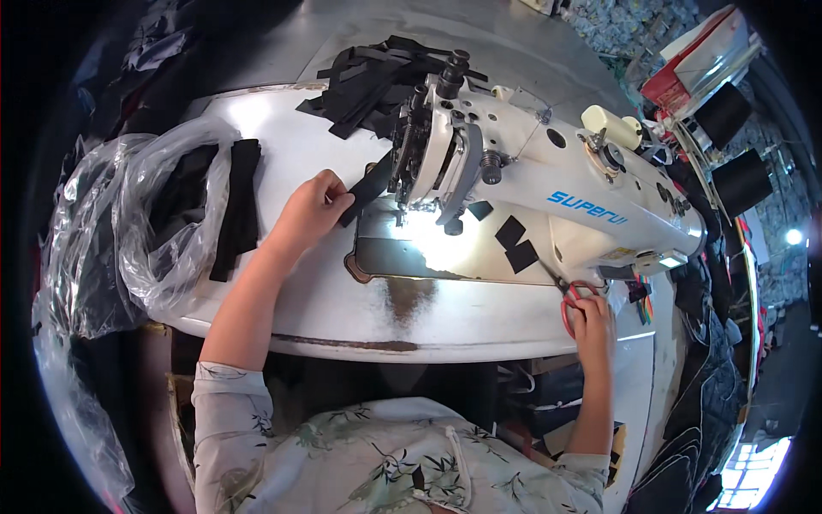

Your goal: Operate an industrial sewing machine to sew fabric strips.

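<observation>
My left hand (315,206) pinches the near end of a black fabric strip (370,187), left of the sewing machine's needle area. The strip's far end runs up beside the head of the white sewing machine (548,163). At the right, my right hand (592,324) is closed on the red handles of a pair of scissors (572,295), which lie low over the table by the machine's base. Their blades point up and left toward several small black fabric pieces (516,244). A bright lamp washes out the needle plate, so the needle's tip is hard to see.
Behind the machine head lies a heap of black strips (368,81). A clear plastic bag (141,231) with black fabric stands at the left, with a folded black strip (238,206) beside it. Black thread cones (741,182) stand at the far right. The table's front edge (385,347) is worn.
</observation>
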Tool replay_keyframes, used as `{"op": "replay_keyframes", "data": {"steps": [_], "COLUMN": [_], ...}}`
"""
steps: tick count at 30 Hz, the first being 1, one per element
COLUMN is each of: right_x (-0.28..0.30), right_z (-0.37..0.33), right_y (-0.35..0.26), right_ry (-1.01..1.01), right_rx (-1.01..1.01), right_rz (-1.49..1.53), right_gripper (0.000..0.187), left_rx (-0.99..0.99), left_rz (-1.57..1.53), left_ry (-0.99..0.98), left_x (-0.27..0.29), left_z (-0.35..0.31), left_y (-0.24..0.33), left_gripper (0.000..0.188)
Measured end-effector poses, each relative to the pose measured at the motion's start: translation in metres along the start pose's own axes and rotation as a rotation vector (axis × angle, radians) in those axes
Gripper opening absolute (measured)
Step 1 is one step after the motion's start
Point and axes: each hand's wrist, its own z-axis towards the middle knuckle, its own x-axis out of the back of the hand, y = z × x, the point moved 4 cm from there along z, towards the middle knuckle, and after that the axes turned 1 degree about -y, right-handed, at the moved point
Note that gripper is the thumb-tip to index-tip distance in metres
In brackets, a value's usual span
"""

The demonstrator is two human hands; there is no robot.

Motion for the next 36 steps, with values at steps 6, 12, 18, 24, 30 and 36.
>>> {"op": "replay_keyframes", "data": {"steps": [6, 12, 18, 24, 30, 36], "right_x": [-0.022, -0.046, -0.072, -0.084, -0.098, -0.059], "right_z": [-0.034, -0.028, 0.023, 0.053, 0.053, -0.003], "right_y": [-0.004, -0.159, -0.283, -0.304, -0.289, -0.226], "right_ry": [0.157, -0.76, -0.927, -0.834, -0.864, -0.711], "right_rx": [-0.05, -0.183, -0.744, -0.47, -0.441, -0.272], "right_rz": [0.258, 1.683, 2.019, 2.017, 1.976, 1.644], "right_gripper": [0.019, 0.065, 0.06, 0.055, 0.054, 0.06], "left_rx": [-0.025, -0.102, -0.482, -0.549, -0.526, -0.22], "left_rz": [-0.037, 0.114, 0.286, 0.432, 0.348, -0.075], "left_ry": [-0.01, 0.03, 0.225, 0.192, 0.183, 0.193], "left_x": [0.004, 0.003, -0.008, -0.01, -0.009, 0.009], "left_z": [-0.004, -0.014, -0.023, -0.024, -0.022, 0.015], "left_y": [-0.001, 0.02, 0.03, 0.032, 0.035, -0.004], "left_gripper": [0.019, 0.015, 0.014, 0.016, 0.014, 0.015]}}
